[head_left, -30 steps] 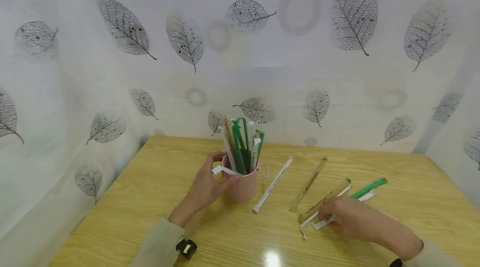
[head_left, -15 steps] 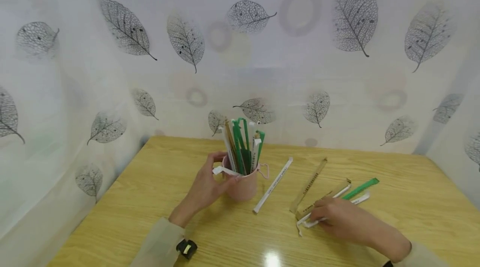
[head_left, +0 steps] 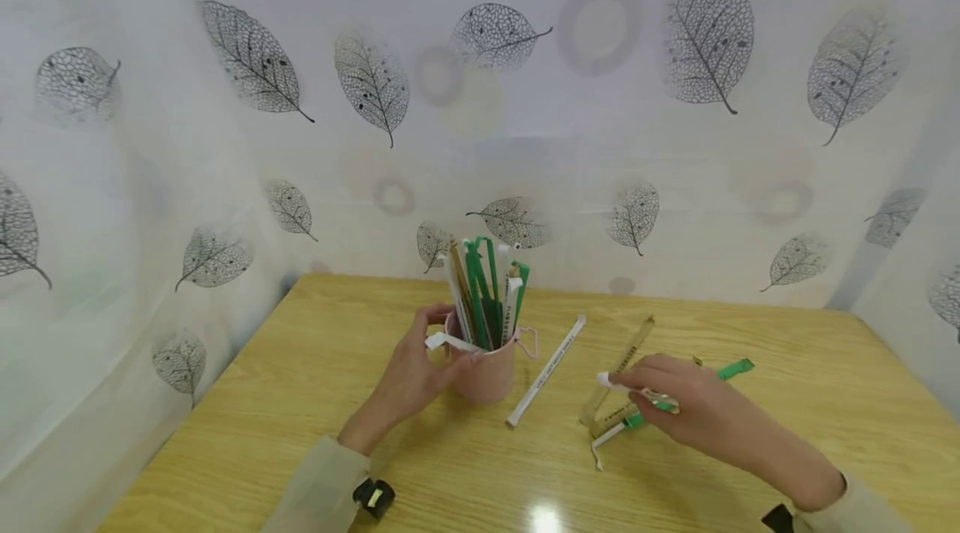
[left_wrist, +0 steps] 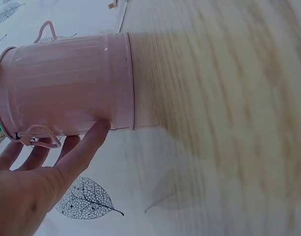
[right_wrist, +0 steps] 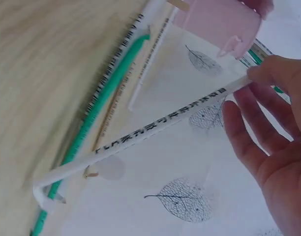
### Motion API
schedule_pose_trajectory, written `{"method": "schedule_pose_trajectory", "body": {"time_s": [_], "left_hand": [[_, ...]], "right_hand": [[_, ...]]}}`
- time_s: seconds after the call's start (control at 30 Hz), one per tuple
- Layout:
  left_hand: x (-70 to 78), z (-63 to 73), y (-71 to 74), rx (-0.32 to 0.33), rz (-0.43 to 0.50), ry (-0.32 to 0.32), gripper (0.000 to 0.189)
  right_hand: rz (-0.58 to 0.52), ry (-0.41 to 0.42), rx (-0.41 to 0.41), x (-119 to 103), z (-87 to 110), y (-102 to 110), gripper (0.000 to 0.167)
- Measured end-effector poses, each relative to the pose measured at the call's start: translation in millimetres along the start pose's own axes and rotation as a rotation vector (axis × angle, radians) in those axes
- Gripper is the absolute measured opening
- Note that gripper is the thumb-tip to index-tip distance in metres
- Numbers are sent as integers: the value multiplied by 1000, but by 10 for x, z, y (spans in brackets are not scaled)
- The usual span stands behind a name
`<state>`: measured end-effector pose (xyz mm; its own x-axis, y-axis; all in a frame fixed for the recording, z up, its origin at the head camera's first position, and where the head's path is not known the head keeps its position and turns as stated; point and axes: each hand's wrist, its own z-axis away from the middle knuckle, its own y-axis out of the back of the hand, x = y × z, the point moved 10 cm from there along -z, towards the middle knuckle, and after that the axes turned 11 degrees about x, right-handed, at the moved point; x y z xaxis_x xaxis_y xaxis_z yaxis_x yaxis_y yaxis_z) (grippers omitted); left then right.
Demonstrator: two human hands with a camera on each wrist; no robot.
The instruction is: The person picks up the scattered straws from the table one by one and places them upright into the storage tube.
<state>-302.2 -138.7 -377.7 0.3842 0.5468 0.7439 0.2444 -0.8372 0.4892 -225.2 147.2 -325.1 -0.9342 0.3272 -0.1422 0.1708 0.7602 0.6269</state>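
My left hand [head_left: 408, 375] holds a small pink metal bucket [head_left: 486, 379] by its side, thumb near the rim and fingers around the far side. Wrapped straws [head_left: 483, 300] in white, green and brown stand in the bucket, and one white wrapper end [head_left: 435, 341] sticks out over its rim. My right hand [head_left: 708, 412], raised over the loose straws, pinches a white wrapped straw [right_wrist: 163, 118] near one end between thumb and forefinger. Dark printed characters run along that straw, and its far end is bent over. Below lie a green straw [head_left: 735, 368] and a white straw [head_left: 609, 435].
A white wrapped straw [head_left: 546, 371] lies right of the bucket, and a brown one [head_left: 636, 341] lies farther right. Another brown straw [head_left: 617, 416] is partly hidden by my right hand. The wooden table [head_left: 330, 325] ends at a leaf-printed cloth [head_left: 525, 158].
My right hand has taken hold of a white straw and lifted it off the pile, after sliding slightly left. The green straw now shows beneath it. My left hand and the bucket stay put.
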Motion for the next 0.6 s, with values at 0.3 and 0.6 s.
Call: {"method": "schedule_pose_trajectory", "body": {"time_s": [0.3, 0.6], "left_hand": [[19, -21, -4, 0, -14, -9, 73], [13, -33, -31, -10, -13, 9, 71]], "right_hand": [[52, 69, 262, -47, -267, 405, 39], [12, 4, 386, -50, -404, 600, 47]]}}
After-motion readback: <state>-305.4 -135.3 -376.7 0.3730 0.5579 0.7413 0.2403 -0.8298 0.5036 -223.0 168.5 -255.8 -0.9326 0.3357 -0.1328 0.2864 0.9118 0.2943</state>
